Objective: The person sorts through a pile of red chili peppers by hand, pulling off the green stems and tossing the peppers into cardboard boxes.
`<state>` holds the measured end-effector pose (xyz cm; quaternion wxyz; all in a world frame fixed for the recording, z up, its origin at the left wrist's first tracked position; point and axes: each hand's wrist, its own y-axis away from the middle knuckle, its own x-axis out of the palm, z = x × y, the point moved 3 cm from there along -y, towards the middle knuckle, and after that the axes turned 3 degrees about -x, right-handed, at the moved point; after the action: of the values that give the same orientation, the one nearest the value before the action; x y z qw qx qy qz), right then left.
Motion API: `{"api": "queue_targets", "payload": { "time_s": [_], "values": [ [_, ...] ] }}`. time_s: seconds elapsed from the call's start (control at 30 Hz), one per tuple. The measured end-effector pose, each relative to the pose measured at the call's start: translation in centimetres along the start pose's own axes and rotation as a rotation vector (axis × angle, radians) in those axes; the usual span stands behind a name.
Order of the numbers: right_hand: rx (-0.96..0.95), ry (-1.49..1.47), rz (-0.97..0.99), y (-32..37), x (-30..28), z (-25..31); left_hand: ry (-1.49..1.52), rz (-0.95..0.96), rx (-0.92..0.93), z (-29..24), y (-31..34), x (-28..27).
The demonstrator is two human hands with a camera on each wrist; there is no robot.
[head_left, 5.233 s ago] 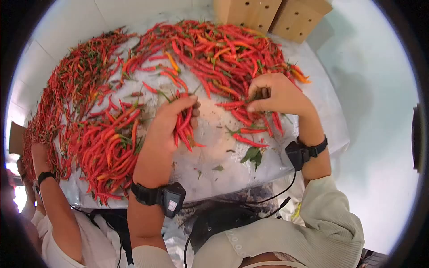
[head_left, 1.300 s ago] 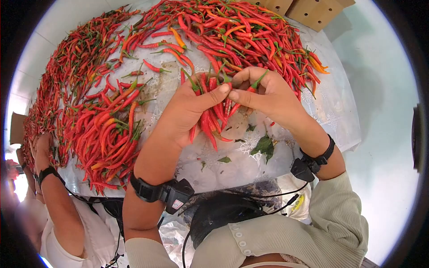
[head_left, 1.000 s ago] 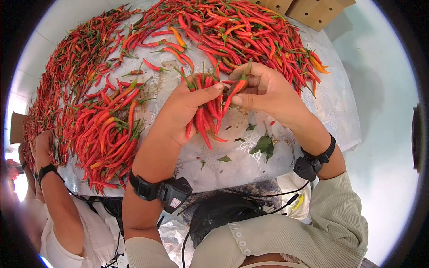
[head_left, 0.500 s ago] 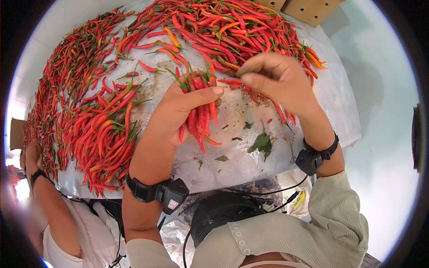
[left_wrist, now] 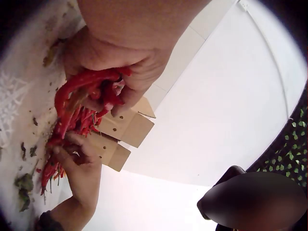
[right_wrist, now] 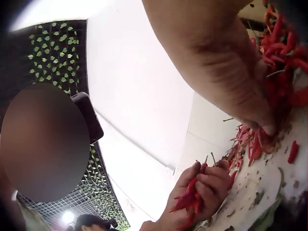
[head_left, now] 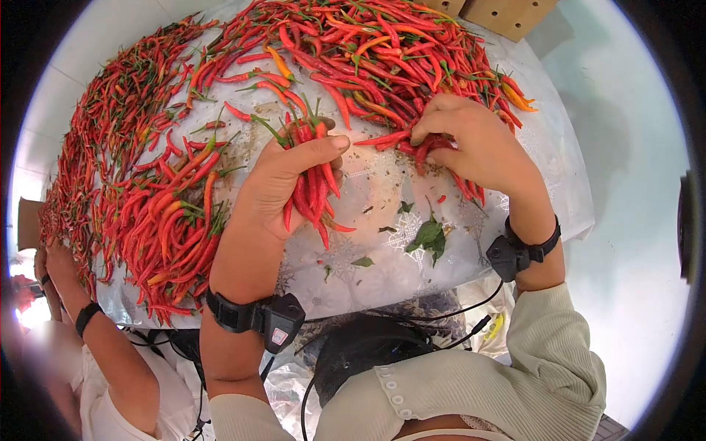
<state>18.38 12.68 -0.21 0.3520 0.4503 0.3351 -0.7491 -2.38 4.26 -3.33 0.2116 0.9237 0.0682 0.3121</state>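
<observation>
My left hand [head_left: 294,165] grips a small bunch of red chili peppers [head_left: 316,191], green stems pointing up past the thumb and tips hanging below. The same bunch, held in the curled fingers, shows in the right wrist view as red chilies [right_wrist: 190,199]. To its right, my right hand [head_left: 471,147] is down at a few loose red chilies [head_left: 390,138] at the near edge of the big heap. Its thumb and bent fingers pinch a red chili there; the fingertips are partly hidden. In the left wrist view the right hand [left_wrist: 82,166] bends round those chilies.
A large chili heap [head_left: 382,59] spreads behind the hands. Another pile [head_left: 169,228] lies left of my left arm. Green leaves [head_left: 429,237] and bits lie on the plastic-covered table [head_left: 346,279]. Cardboard boxes [head_left: 507,16] stand at the back. Another person's arm [head_left: 110,345] reaches in at left.
The right hand came to the bunch with a chili, then drew away right and down to the loose chilies. The left hand keeps its bunch, now fuller than at first, and has shifted slightly left.
</observation>
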Motion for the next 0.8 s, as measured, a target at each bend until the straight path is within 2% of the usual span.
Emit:
{"api": "queue_targets", "payload": {
  "time_s": [0.07, 0.17, 0.27, 0.37, 0.47, 0.57, 0.67, 0.8],
  "values": [
    [-0.024, 0.022, -0.038, -0.3, 0.1, 0.4, 0.002, 0.019, -0.010, 0.1, -0.1, -0.2],
    [0.198, -0.253, -0.072, -0.7, -0.1, 0.6, 0.010, -0.008, -0.008, -0.1, 0.1, 0.0],
    [0.245, -0.292, -0.107, -0.7, -0.2, 0.4, 0.030, 0.002, 0.009, -0.3, 0.3, 0.2],
    [0.274, -0.326, -0.112, -0.9, -0.1, 0.3, 0.013, 0.052, -0.007, -0.2, 0.2, 0.1],
    [0.273, -0.573, -0.213, -0.8, 0.2, -0.1, 0.010, 0.079, 0.001, -0.2, 0.1, 0.0],
    [0.203, -0.655, -0.293, -0.9, 0.2, -0.1, 0.030, 0.062, 0.003, -0.2, 0.3, 0.2],
    [0.233, -0.614, -0.246, -1.0, -0.5, 0.6, 0.001, 0.047, -0.013, -0.2, 0.4, 0.2],
    [0.282, -0.787, -0.176, -1.1, 0.2, 1.5, -0.050, 0.097, 0.052, 0.1, 0.2, 0.7]
  ]
}}
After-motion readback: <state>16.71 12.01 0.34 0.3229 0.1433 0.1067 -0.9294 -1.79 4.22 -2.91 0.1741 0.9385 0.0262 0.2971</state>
